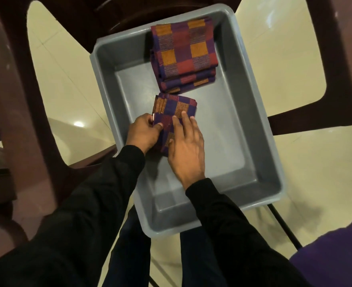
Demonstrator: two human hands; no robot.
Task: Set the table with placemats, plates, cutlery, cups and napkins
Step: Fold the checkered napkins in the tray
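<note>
A grey plastic tub (253,125) stands below me on a dark chair. At its far end lies a stack of folded checked cloths (184,54) in purple, red and orange. Nearer to me, a smaller folded checked cloth (176,107) of the same pattern is held inside the tub. My left hand (143,132) pinches its left edge, thumb on top and fingers curled under. My right hand (186,148) lies over the cloth's near part with fingers fairly straight, the thumb tucked at the fold.
Dark brown chair frames (21,112) surround the tub on the left, far side and right. A cream tiled floor (320,166) shows beneath. A purple cloth surface (336,255) fills the lower right corner. My legs are under the tub's near edge.
</note>
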